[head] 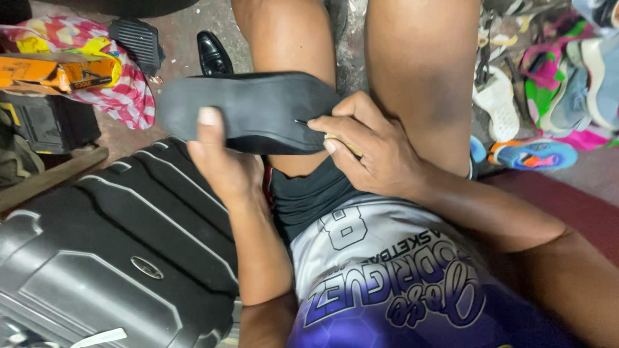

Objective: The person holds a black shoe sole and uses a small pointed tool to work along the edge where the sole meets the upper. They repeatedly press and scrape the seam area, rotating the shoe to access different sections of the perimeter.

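Seated person, view down onto lap. Black shoe (248, 109) lies sole up across the left thigh, near the knee, heel end toward the right, toe end poking out left over the floor. Left hand (222, 161) comes up from below, fingers closed around the near edge of the shoe, thumb (207, 125) pressed flat on the sole, so it grips the shoe and steadies it. Right hand (371, 151) sits at the heel end, fingers curled narrow, pinching a thin needle-like tool (303, 122) with a pale handle (342, 143); dark tip touches the sole edge where sole meets upper. Can't tell if the tip is in the material or just against it. Person wears dark shorts (309, 193) and a white and purple jersey (387, 277). Near left, just beside the left forearm, a black hard-shell suitcase (109, 258) with ribbed lid. Far left, red and white patterned cloth (122, 84) with an orange and yellow package (58, 74) on it, black box (51, 122) below it. Glossy black dress shoe (213, 55) on the floor just beyond the held shoe. Far right, pile of coloured sneakers (548, 84), a blue and orange one (535, 154) nearest the right knee. Dark red mat (567, 200) on the floor at right.
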